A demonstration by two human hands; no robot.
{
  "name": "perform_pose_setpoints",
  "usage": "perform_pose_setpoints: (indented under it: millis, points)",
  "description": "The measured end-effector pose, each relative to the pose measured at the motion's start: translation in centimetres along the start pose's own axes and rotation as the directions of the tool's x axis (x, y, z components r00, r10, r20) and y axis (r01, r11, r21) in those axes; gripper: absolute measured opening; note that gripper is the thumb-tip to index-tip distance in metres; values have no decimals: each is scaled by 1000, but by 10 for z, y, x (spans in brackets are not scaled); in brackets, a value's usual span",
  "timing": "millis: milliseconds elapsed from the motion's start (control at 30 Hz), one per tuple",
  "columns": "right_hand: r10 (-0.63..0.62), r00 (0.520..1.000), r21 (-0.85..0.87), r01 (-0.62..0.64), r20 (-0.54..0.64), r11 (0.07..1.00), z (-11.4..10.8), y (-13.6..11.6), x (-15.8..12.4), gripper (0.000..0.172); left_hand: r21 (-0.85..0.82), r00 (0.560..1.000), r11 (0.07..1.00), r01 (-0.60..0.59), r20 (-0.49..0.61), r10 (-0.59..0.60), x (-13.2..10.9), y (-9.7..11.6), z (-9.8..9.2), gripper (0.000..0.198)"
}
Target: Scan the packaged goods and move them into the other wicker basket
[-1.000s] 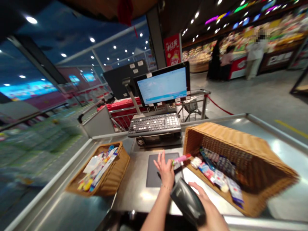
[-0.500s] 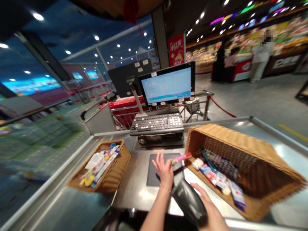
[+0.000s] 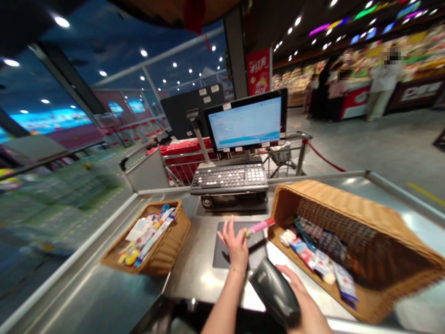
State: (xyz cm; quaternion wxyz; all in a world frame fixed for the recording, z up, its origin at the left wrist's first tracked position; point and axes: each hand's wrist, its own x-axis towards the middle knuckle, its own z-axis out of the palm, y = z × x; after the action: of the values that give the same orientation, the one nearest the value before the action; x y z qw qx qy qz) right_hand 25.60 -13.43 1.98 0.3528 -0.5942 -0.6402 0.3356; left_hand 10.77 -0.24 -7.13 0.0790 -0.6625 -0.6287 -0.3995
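My left hand (image 3: 237,242) pinches one end of a slim pink tube-shaped packet (image 3: 257,228) with a green end and a red end. The other fingers of that hand are spread. The packet is held above a grey mat (image 3: 222,260) on the metal counter, its red end close to the right basket's rim. My right hand (image 3: 306,306) is wrapped round a black handheld barcode scanner (image 3: 274,292), whose head points up and left towards my left wrist. The scanner hides part of the right hand's fingers.
On the left stands a wicker basket (image 3: 174,246) with several small packages. A larger wicker basket (image 3: 392,306) on the right also holds several packages. Behind the mat are a keyboard (image 3: 229,178) and a lit monitor (image 3: 246,121). Several people stand far off at the right.
The view has shifted slightly, so the surroundings appear a little further right. My left hand and the pink packet have moved slightly left relative to the counter. Both grips are the same.
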Motion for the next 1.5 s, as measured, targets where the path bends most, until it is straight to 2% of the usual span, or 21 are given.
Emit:
perform_pose_setpoints:
  millis: [233,400,567,900,1167,1300,1367,1500]
  points:
    - [69,998,23,-69,-10,997,1,2,0,39,11,1000,1000,23,-14,-22,2,-9,-2,19]
    - [112,990,-5,-113,-80,994,6,10,-2,46,16,999,999,45,-32,-44,4,-11,-5,19]
    - [108,991,-3,-108,-86,994,10,16,-2,47,20,998,998,53,-40,-52,5,-16,-8,19]
    - [45,999,19,-44,-20,999,10,11,1,43,52,991,995,86,-105,-81,13,-26,-19,21]
    - [92,993,34,-95,79,995,6,2,2,36,59,986,994,97,-141,-88,17,-35,-23,22]
    - [131,990,27,-133,59,991,6,3,1,43,46,982,991,129,-147,-121,18,-37,-25,23]
    - [133,990,15,-134,52,991,6,3,1,39,40,982,991,131,-145,-124,18,-38,-25,23]
    - [58,997,-1,-58,41,998,3,0,1,29,39,980,991,131,-154,-123,19,-39,-26,21]
